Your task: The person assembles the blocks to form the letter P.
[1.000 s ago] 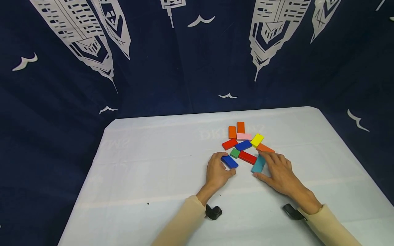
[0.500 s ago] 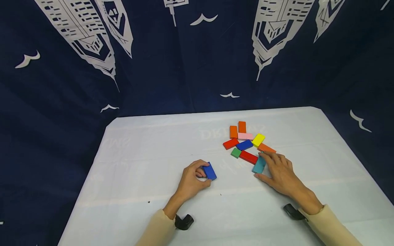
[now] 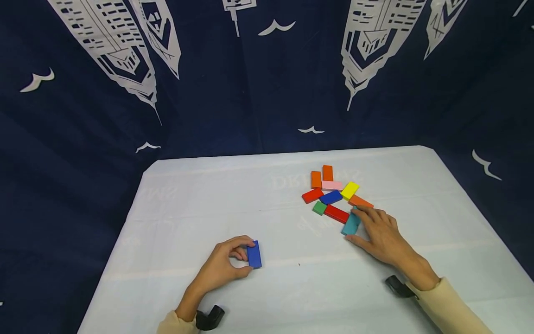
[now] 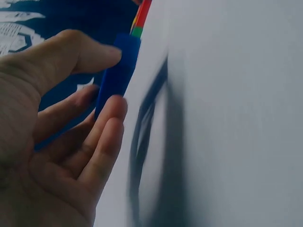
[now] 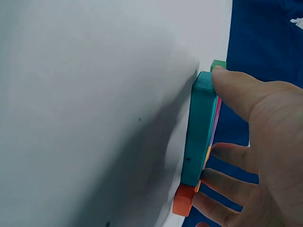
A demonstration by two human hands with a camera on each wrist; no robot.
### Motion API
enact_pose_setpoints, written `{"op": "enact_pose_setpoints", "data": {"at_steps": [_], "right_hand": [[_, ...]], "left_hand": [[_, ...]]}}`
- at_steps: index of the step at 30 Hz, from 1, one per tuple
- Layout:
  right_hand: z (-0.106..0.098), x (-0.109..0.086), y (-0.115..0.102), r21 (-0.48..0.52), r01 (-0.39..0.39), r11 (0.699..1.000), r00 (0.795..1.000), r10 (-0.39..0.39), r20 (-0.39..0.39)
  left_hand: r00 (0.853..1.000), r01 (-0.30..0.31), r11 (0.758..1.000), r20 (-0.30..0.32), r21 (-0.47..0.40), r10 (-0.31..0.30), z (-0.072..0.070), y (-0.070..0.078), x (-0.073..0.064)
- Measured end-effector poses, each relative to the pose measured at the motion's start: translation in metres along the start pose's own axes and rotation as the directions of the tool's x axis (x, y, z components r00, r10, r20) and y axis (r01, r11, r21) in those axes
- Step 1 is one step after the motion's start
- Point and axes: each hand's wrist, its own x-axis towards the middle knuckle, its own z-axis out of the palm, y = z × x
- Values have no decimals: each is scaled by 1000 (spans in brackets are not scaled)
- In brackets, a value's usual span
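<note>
My left hand (image 3: 221, 265) pinches a blue wooden block (image 3: 254, 254) between thumb and fingertips, over the near middle of the white table. In the left wrist view the blue block (image 4: 119, 75) spans from the thumb down to the fingertips, with a shadow to its right. Further right, my right hand (image 3: 381, 236) holds a teal block (image 3: 350, 225) by its two ends. The right wrist view shows the thumb at the far end of the teal block (image 5: 196, 132) and the fingers towards the other end, where an orange block (image 5: 183, 200) adjoins it.
Beyond the teal block lies a loose cluster: a red block (image 3: 336, 213), a green block (image 3: 319, 208), another blue block (image 3: 331, 197), a yellow block (image 3: 349, 190), a pink block (image 3: 332, 185) and several more. A dark blue printed cloth (image 3: 250, 93) hangs behind the table (image 3: 187, 199).
My left hand has carried the blue block away from the cluster, to the left and nearer the body, turning it more upright in the head view. My right hand stays at the teal block.
</note>
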Motion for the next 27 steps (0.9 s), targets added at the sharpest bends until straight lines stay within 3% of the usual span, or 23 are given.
{"op": "enact_pose_setpoints", "data": {"at_steps": [7, 14, 27], "right_hand": [[0, 0, 0, 4, -3, 1000, 1000, 3, -4], [0, 0, 0, -8, -7, 1000, 1000, 7, -2], [1, -1, -4, -21, -5, 1000, 1000, 5, -21]], "left_hand": [[997, 15, 1000, 78, -21, -13, -10, -7, -15], [991, 26, 997, 129, -77, -15, -9, -14, -28], [996, -46, 999, 74, -18, 47, -4, -17, -32]]}}
